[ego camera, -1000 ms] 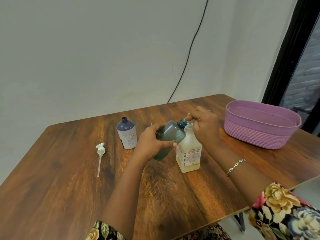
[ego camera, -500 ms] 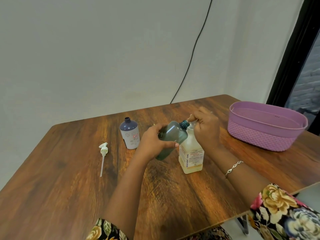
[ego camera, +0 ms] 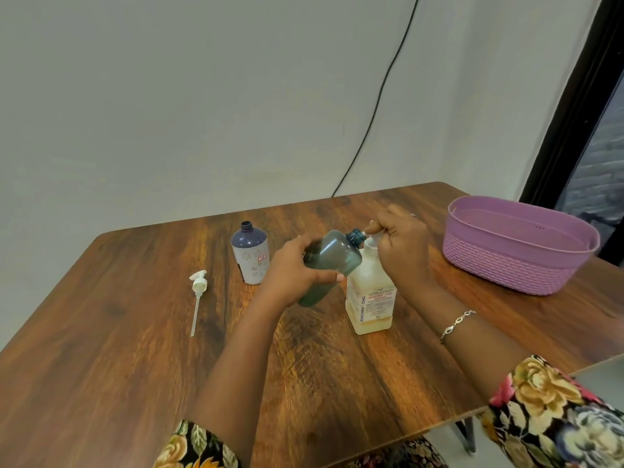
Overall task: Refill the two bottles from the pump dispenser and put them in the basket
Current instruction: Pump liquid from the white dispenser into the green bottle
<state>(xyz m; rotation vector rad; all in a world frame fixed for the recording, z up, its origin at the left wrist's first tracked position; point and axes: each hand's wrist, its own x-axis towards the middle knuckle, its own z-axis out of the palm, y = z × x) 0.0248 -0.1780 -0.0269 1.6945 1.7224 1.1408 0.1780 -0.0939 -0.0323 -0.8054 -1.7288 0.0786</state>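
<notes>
My left hand (ego camera: 293,269) grips a teal bottle (ego camera: 329,261), tilted with its open neck pointing right toward the pump spout. My right hand (ego camera: 400,246) is curled over the pump head of the white dispenser bottle (ego camera: 369,298), which stands on the wooden table (ego camera: 101,366); the pump head itself is mostly hidden under my fingers. A second bottle (ego camera: 250,254), dark blue on top with a pale label and no cap, stands upright to the left. The purple basket (ego camera: 516,261) sits at the right and looks empty.
A loose white pump top with its long tube (ego camera: 197,297) lies on the table at the left. A black cable runs down the wall behind the table. The table's right corner edge is near my right forearm.
The hands and bottles keep the same pose. Only the camera has shifted a little, so the scene sits slightly further right in view.
</notes>
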